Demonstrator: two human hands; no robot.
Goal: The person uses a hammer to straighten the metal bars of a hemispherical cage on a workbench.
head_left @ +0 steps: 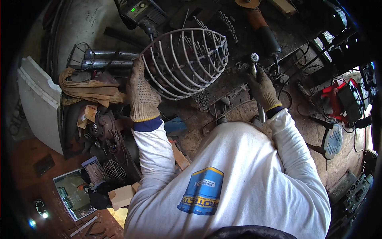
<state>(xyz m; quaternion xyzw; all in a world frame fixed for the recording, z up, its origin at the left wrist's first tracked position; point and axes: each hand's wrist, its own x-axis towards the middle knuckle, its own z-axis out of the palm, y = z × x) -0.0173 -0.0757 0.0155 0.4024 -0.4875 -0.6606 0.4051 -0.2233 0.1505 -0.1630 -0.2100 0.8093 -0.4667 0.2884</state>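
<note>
The gloved left hand (142, 93) grips the rim of a domed wire cage (187, 63) lying on its side on the cluttered workbench (223, 85), fingers curled round the wire. The gloved right hand (261, 87) is wrapped tight round what looks like a hammer (254, 69), just beside the cage

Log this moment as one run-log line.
left hand: gripping wire cage rim | right hand: holding metal hammer upright | cage: on its side on workbench

angle grinder (263, 34) | steel pipes (109, 59) | tan rag (85, 89) | red box, possibly charger (338, 99)
</note>
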